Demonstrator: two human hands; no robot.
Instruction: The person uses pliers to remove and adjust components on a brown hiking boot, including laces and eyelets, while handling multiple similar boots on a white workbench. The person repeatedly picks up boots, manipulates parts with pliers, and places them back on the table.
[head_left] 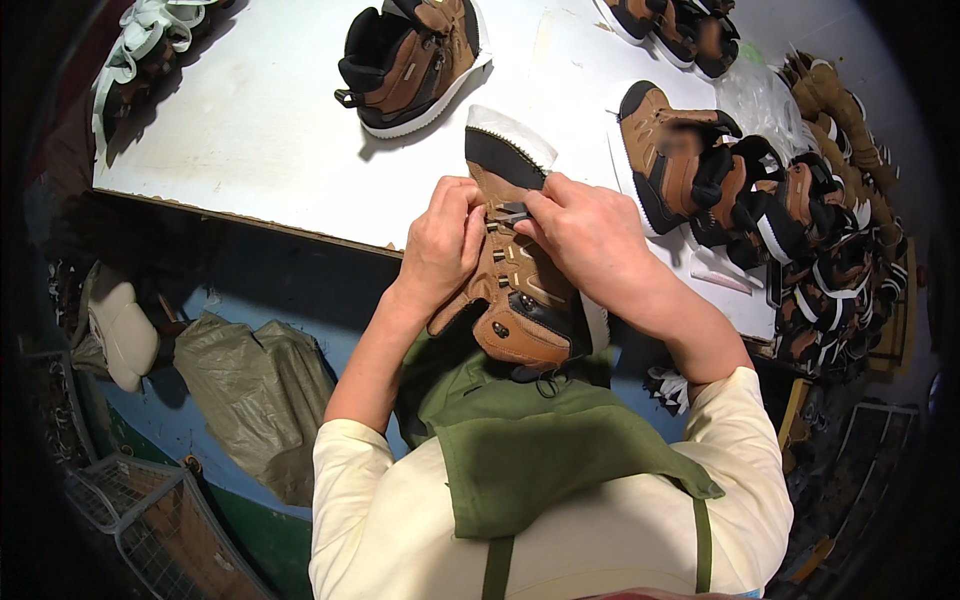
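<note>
A brown and black boot upper stands on my lap at the table's edge, its black toe with a white lining edge pointing away from me. My left hand is closed in a pinch on the left side of the boot's front, near the lace loops. My right hand is closed on a small dark metal tool, its tip between the two hands at the lace opening. The fingers hide most of the tool, so its exact kind is unclear.
On the white table another brown boot stands at the far side. More boots line up at the right, beside a clear plastic bag. A grey-green sheet and a wire crate lie at lower left.
</note>
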